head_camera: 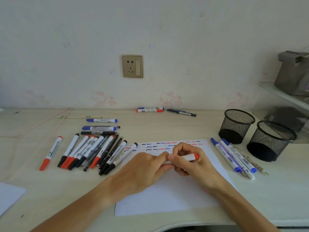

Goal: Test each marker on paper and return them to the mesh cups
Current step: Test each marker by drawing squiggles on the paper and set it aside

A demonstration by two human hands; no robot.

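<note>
Both hands are meeting over the far half of the paper (167, 195). The right hand (192, 163) is curling its fingers round the white barrel of a red marker (190, 156), red end pointing right. The left hand (147, 166) is pinching the marker's other end between thumb and forefinger; whether that end is cap or tip I cannot tell, as the fingers are covering it.

Risks, as judged:
- If the cap is coming off with a jerk, the nib could be streaking a finger or the rows of squiggles (158, 146) already on the sheet.
- The left forearm is lying close to the marker pile (93, 153); the smooth round barrels could be rolling if nudged.
- The thin sheet is lying loose on the slick tabletop (41, 190), so it could be sliding.

Materials: glossy plastic barrels, matte white paper, two black wire mesh cups (237, 126) at far right, cylindrical and, as far as is showing, holding nothing. A blue marker group (234, 158) is lying just left of them.
</note>
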